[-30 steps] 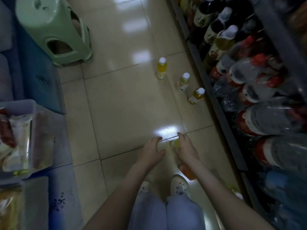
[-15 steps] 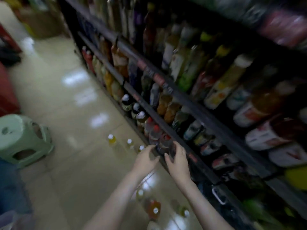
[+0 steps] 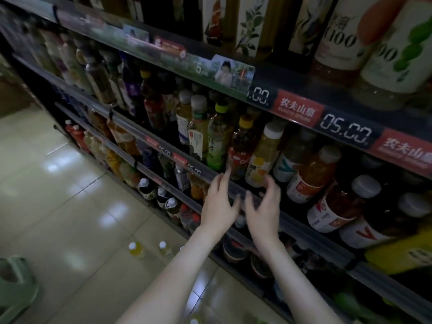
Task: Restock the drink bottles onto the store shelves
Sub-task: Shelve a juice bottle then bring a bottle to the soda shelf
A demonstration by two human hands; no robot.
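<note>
Two bare hands are up in front of the shelves, nothing in either.

Left hand: fingers straight and spread. The tips reach the base of a dark bottle with a red label - touching or not, cannot tell.

Right hand: fingers loosely curved and open, just below a yellow juice bottle with a white cap. Contact is too blurred to call.

Shelf count: three rails can be followed, running away to the left.
- The upper rail carries two red tags and a price reading 05.00.
- Above the upper rail stand tall bottles with pale printed labels.
- The tier at hand height is packed upright, shoulder to shoulder: green-labelled tea, the red-labelled one, the yellow juice, and an orange drink with a white cap.
- The lower tiers are full too, but dim; contents hard to read.

Floor: three small yellow bottles with white caps stand upright in a row near the shelf foot - the third is half hidden by the left forearm. One green stool sits at the lower left edge.
</note>
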